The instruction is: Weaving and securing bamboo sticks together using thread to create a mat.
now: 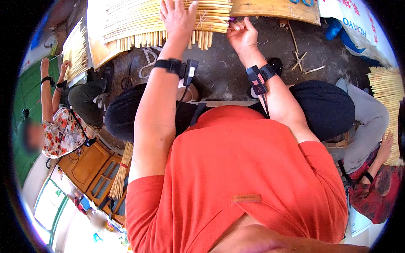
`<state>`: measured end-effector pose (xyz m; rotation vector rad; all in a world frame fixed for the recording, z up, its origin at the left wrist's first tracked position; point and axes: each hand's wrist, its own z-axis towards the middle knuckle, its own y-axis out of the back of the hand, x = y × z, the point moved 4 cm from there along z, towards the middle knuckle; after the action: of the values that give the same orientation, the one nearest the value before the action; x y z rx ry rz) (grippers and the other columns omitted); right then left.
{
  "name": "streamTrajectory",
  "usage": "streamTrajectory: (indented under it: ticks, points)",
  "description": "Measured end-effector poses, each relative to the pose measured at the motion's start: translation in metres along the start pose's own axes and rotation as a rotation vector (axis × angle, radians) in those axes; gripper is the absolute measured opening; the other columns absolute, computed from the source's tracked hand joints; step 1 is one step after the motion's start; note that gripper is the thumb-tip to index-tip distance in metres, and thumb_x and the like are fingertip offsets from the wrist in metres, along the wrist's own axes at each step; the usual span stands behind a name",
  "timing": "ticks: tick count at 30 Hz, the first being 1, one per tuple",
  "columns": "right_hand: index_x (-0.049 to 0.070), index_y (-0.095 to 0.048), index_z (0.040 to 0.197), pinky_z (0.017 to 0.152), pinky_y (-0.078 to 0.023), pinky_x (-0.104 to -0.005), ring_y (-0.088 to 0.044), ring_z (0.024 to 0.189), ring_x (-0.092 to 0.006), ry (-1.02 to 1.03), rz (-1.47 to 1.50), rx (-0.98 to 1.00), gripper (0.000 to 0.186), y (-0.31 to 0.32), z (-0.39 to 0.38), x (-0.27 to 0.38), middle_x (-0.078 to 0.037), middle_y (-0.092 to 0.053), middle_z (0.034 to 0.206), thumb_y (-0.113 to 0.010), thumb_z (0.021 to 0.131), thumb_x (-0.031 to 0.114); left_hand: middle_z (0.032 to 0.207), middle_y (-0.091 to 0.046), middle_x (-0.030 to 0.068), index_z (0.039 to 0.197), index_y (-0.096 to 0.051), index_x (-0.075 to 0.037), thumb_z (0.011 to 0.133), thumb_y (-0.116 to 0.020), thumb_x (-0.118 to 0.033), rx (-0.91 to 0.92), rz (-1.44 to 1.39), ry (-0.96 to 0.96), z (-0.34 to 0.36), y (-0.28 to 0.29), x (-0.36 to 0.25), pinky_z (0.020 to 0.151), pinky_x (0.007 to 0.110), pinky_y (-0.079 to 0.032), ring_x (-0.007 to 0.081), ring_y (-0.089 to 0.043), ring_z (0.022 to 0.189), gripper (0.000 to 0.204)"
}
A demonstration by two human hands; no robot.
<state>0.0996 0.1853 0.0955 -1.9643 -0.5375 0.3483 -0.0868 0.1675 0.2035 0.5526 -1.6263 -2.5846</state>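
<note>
Straw yellow and bright red against dark grey.
The stick mat (147, 19) is pale yellow, striped by its rods, near a honey-brown surface (274, 12); the floor (223, 69) is dark grey. The wearer's shirt (253, 160) is plain red with a tan patch (247, 197), the trousers (325, 105) black, the wristbands (166, 64) black. At left, a white top (63, 135) bears red and orange flowers beside a green wall (25, 92); a yellow bundle (118, 181) has a red tie (123, 165). At right, a dark red top (379, 198) is mottled with black, above grey trousers (367, 111); a white sack (358, 21) carries red and blue print.
</note>
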Motion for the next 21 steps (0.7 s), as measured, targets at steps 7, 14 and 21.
streamTrajectory:
  ticks: [7, 14, 21]
  points:
    - [0.016, -0.044, 0.073, 0.047, -0.027, -0.0244, -0.030, 0.044, -0.0074, -0.120, -0.055, -0.124, 0.028, 0.006, 0.016, -0.027, 0.006, -0.034, 0.056, -0.046, 0.100, 0.020, 0.156, -0.036, 0.0158, 0.150, -0.040, -0.018, 0.099, -0.045, -0.048, 0.114, 0.269, 0.108, 0.016, -0.025, 0.000, 0.117, 0.057, -0.021, 0.0375, -0.030, 0.145, 0.060]
    - [0.015, -0.046, 0.072, 0.052, -0.032, -0.0287, -0.031, 0.046, -0.0095, -0.151, 0.050, -0.095, 0.025, 0.001, 0.029, -0.037, 0.006, -0.036, 0.058, -0.048, 0.096, 0.020, 0.153, -0.041, 0.0148, 0.145, -0.047, -0.016, 0.100, -0.047, -0.042, 0.138, 0.246, 0.072, 0.043, -0.026, -0.001, 0.115, 0.058, -0.026, 0.0368, -0.035, 0.142, 0.052]
    - [0.013, -0.045, 0.070, 0.050, -0.032, -0.0280, -0.032, 0.046, -0.0100, -0.227, 0.189, -0.105, 0.027, 0.012, 0.030, -0.044, 0.005, -0.035, 0.057, -0.043, 0.096, 0.020, 0.157, -0.036, 0.0124, 0.146, -0.044, -0.015, 0.100, -0.048, -0.042, 0.090, 0.249, 0.233, 0.040, -0.039, -0.015, 0.117, 0.057, -0.020, 0.0337, -0.027, 0.147, 0.054]
